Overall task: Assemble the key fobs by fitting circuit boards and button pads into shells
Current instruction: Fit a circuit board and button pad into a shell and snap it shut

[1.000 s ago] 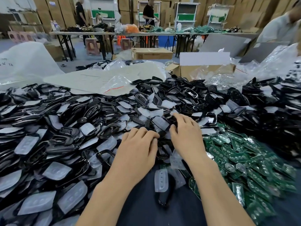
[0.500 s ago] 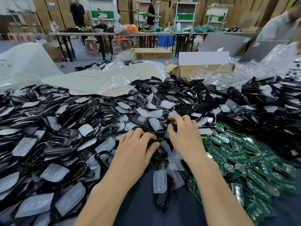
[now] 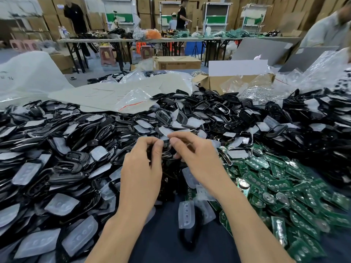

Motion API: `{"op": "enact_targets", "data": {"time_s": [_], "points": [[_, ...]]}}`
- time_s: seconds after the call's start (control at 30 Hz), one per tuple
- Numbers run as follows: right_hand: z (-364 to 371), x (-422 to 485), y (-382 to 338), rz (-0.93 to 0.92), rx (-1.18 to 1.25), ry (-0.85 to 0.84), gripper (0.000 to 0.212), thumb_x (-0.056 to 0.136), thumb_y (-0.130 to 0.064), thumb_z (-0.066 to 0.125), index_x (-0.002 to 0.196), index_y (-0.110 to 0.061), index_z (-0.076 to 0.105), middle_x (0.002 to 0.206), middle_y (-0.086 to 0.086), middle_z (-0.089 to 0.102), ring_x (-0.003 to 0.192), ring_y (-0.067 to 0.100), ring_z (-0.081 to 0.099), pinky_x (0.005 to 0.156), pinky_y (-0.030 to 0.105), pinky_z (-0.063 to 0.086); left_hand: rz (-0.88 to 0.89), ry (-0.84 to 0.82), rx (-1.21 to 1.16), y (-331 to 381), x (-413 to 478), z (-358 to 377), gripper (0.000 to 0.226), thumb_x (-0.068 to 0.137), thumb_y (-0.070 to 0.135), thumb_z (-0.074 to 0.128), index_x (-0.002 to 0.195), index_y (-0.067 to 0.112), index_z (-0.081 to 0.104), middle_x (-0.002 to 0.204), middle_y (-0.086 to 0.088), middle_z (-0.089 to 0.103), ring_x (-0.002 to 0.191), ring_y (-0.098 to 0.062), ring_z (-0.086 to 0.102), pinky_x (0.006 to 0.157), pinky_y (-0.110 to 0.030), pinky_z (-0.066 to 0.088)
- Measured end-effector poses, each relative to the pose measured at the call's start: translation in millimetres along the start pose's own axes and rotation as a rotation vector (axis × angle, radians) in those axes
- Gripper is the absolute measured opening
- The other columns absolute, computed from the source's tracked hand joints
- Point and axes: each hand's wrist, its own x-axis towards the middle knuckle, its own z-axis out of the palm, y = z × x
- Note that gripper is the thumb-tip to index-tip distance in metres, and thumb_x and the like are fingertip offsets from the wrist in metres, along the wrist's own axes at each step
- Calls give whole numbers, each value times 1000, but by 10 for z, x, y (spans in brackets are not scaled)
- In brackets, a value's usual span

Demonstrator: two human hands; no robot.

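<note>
Where the dark blue table cover (image 3: 163,245) shows bare nearest the wearer, one translucent white rubber button pad (image 3: 187,214) lies across a black oval plastic shell frame (image 3: 190,239).

Just beyond, both hands meet above the heap. Left hand (image 3: 141,168): fingers curled, thumb and forefinger tips pinching a small black plastic key-fob shell (image 3: 168,150). Right hand (image 3: 193,154): fingers curled likewise, gripping the same shell from the other side. Cannot tell whether a pad or board sits in it, as the fingers cover most of it.

Left of hands: broad heap of black shells and translucent pads (image 3: 57,149). Right: heap of green circuit boards (image 3: 275,186), touching the black heap's edge.

Farther: pale grey cardboard sheet (image 3: 106,95) with a clear plastic bag (image 3: 133,99) on it; open brown cardboard box (image 3: 228,82).

Far back: long folding tables (image 3: 133,41), standing people (image 3: 75,18), stacked brown cartons (image 3: 146,8).
</note>
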Motion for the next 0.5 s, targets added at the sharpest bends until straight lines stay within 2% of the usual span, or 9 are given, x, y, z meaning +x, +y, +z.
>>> {"op": "enact_targets", "data": {"time_s": [0.1,0.2,0.3,0.37,0.5], "points": [[54,-15,-47,70,264,-26,19,99,-14,64,103,-29,74,84,-10,74,65,4,64,58,19,51,-4,32,-24,-10,4,7,15,102,47,46,100,36,56,88,21,63,87,-6,60,76,-32,50],[39,-20,-49,138,418,-39,18,99,-11,63,106,-22,76,84,-5,73,65,6,61,56,20,51,-5,21,-28,-10,2,12,13,102,49,45,100,40,55,95,27,62,88,-2,60,72,-21,47],[33,6,-25,176,487,-16,18,99,-11,63,106,-20,77,84,-3,73,64,8,60,56,21,51,9,13,-22,1,-10,11,15,103,50,41,102,41,53,94,27,61,81,-4,60,67,-27,47],[7,32,-23,179,541,52,19,99,-9,63,103,-20,78,83,-1,73,63,8,60,57,21,52,10,13,-32,10,-21,9,16,104,52,37,105,42,51,89,23,62,72,-8,59,63,-33,48],[-148,86,-1,198,736,295,18,98,-6,61,102,-15,77,82,0,72,62,9,61,59,21,56,18,-27,-35,24,-34,10,16,104,50,35,108,46,49,89,22,62,69,-8,59,58,-31,45]]}}
